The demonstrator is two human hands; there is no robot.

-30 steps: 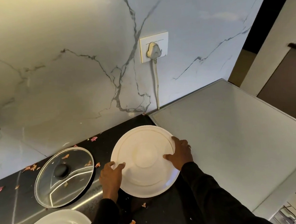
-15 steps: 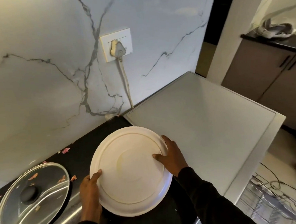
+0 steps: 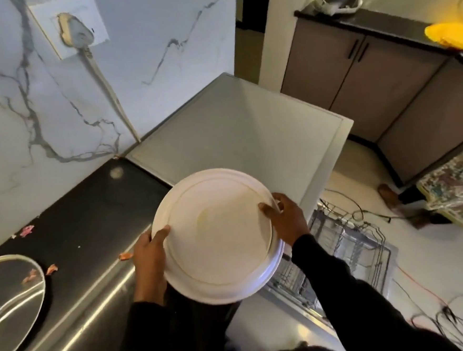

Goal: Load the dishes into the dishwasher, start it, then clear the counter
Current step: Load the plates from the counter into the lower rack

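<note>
The left hand (image 3: 148,252) and right hand (image 3: 288,220) clasp opposite rims of the white plate (image 3: 218,236), thumbs pressed on its face, holding it in the air between them, with the dishwasher rack (image 3: 350,243) below the right hand and the glass lid (image 3: 11,289) well left of the left hand.

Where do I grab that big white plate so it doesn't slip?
By its rim, at two opposite edges: the left hand from the left, the right hand from the right, thumbs on top. The white plate is wide, round and shallow with no handle, so the thin edge is the only grip, and two sides should keep it level.
</note>
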